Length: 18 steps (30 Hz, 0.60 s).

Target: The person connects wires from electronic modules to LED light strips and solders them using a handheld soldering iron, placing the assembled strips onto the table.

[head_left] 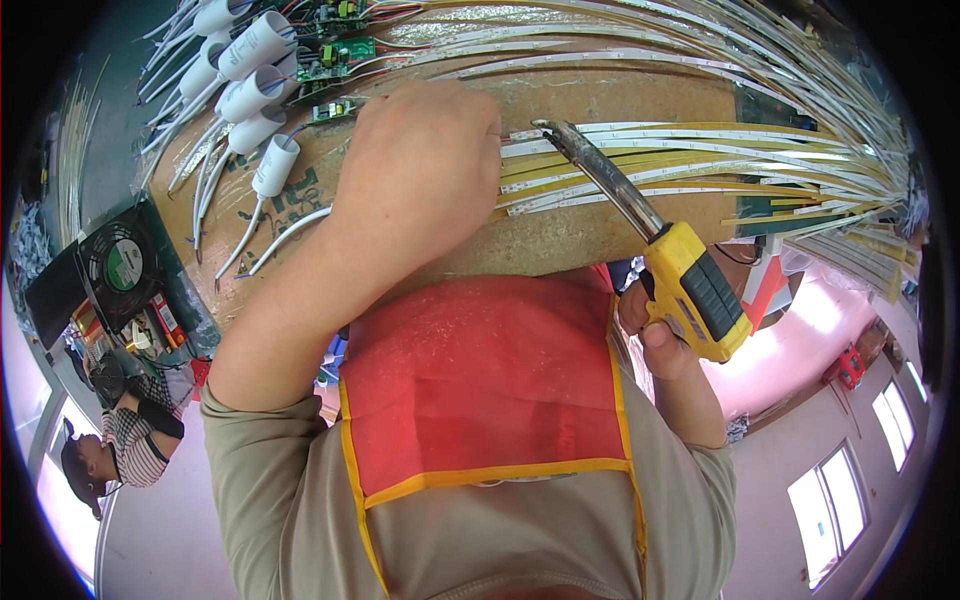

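My right hand (665, 350) is wrapped round the yellow and black handle of a soldering gun (690, 280). Its metal barrel slants up and left, and the dark tip stops just right of my left hand (420, 165). That hand is curled over the board with its back showing; its fingertips and whatever they hold are hidden. Thin white and yellowish LED strips (660, 145) run rightward from beside the knuckles. Green circuit boards (335, 110) with wires lie above and left of the wrist. A white cylinder with a cable (275, 165) lies left of the forearm.
More white cylinders (250, 95) with cables are piled at the upper left of the brown work board (560, 250). A black fan (122, 262) stands at the left edge. Strip ends bunch together at far right. Another person (140, 440) is at the lower left.
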{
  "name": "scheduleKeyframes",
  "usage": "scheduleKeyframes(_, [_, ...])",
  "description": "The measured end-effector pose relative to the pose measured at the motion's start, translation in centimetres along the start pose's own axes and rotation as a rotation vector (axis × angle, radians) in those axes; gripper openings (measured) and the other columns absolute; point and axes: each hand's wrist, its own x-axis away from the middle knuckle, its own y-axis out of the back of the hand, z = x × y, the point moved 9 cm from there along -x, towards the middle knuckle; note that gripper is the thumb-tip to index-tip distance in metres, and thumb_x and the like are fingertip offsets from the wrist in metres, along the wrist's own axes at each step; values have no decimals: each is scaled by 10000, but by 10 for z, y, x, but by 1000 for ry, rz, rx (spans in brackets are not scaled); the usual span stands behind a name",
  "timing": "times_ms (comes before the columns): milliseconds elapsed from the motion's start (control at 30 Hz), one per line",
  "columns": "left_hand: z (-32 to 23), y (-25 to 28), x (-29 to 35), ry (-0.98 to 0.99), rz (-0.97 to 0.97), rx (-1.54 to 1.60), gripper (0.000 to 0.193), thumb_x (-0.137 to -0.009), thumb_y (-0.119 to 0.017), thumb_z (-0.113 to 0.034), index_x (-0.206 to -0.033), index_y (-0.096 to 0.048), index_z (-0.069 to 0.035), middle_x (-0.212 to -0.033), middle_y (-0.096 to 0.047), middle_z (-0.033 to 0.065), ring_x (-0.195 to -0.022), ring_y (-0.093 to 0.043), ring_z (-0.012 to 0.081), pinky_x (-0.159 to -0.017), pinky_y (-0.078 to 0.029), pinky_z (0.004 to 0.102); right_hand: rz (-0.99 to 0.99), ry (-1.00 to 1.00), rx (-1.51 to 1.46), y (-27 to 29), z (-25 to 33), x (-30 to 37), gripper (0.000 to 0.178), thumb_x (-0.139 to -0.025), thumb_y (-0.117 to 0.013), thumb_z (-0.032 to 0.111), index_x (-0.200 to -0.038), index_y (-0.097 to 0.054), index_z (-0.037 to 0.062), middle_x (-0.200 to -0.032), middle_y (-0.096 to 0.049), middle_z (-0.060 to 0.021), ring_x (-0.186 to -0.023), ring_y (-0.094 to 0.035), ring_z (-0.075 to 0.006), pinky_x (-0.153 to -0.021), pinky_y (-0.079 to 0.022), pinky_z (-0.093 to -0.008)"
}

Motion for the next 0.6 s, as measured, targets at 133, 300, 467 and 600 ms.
scheduleKeyframes(133, [0,0,0,2,5,2,87,-842,-626,-99,-828,-653,-18,-862,-663,165,-877,-621,389,-799,-484,480,-4,-14,-13,0,-1,1,535,-894,-730,137,-1325,-430,36,-803,-558,-41,-638,-524,-122,-556,-427,-268])
scheduleKeyframes(300, [1,0,0,6,17,7,88,-846,-626,-104,-835,-654,-21,-870,-666,163,-885,-623,386,-804,-485,478,9,-7,24,4,-3,2,526,-888,-740,152,-1299,-442,13,-814,-561,-47,-638,-528,-123,-555,-426,-268])
scheduleKeyframes(467, [8,12,8,17,4,40,75,-854,-638,-105,-871,-660,-36,-890,-667,145,-892,-630,378,-813,-493,463,39,-14,64,5,-10,5,516,-888,-733,162,-1281,-443,-7,-812,-564,-48,-649,-534,-125,-562,-426,-269])
scheduleKeyframes(600, [23,15,17,109,40,14,75,-862,-645,-109,-886,-664,-41,-892,-665,138,-904,-630,369,-812,-497,455,105,-13,68,0,-10,3,456,-902,-697,168,-1269,-499,-15,-803,-562,-37,-661,-537,-134,-587,-440,-283])
